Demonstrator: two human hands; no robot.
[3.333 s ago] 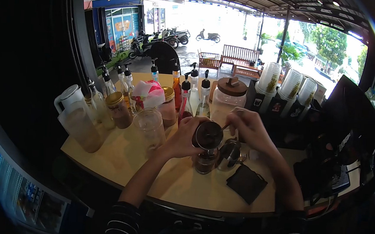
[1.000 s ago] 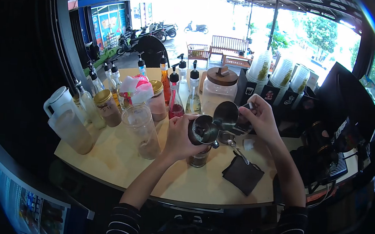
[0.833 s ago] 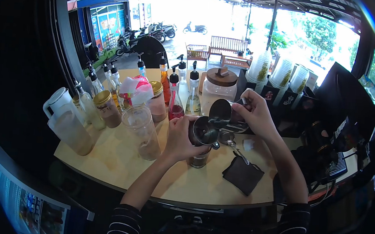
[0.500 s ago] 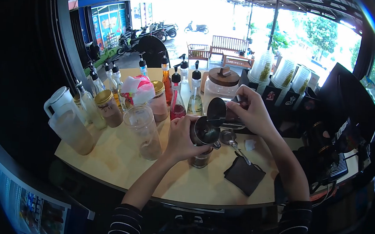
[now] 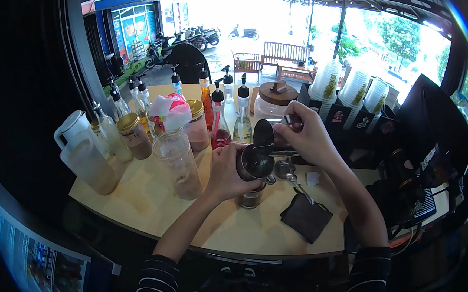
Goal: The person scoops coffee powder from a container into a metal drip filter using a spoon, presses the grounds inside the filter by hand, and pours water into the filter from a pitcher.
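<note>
My left hand [image 5: 225, 172] is closed around a shiny metal pitcher [image 5: 255, 165], whose round mouth faces up towards me. Just beneath it a small glass [image 5: 250, 199] stands on the counter, partly covered by my fingers and the pitcher. In my right hand [image 5: 305, 130] is the handle of a dark pot [image 5: 263, 134], tilted over the pitcher's rim; a rounded dark flap or lip shows on its near side. Whether liquid flows between them I cannot make out. Beside the pitcher lie a metal portafilter-like tool [image 5: 291, 176] and a folded dark cloth [image 5: 306, 217].
A tall clear container [image 5: 178, 166], a cloudy jug [image 5: 89, 163] and gold-lidded jars [image 5: 135, 136] stand to the left. Behind are pump bottles [image 5: 243, 117] and a wooden-lidded jar [image 5: 276, 101]. Stacked plastic cups [image 5: 353, 89] and a dark screen [image 5: 436, 127] line the right.
The dark pot and my right hand have shifted slightly left over the pitcher. My left hand keeps its hold almost in place, and the view has moved a little.
</note>
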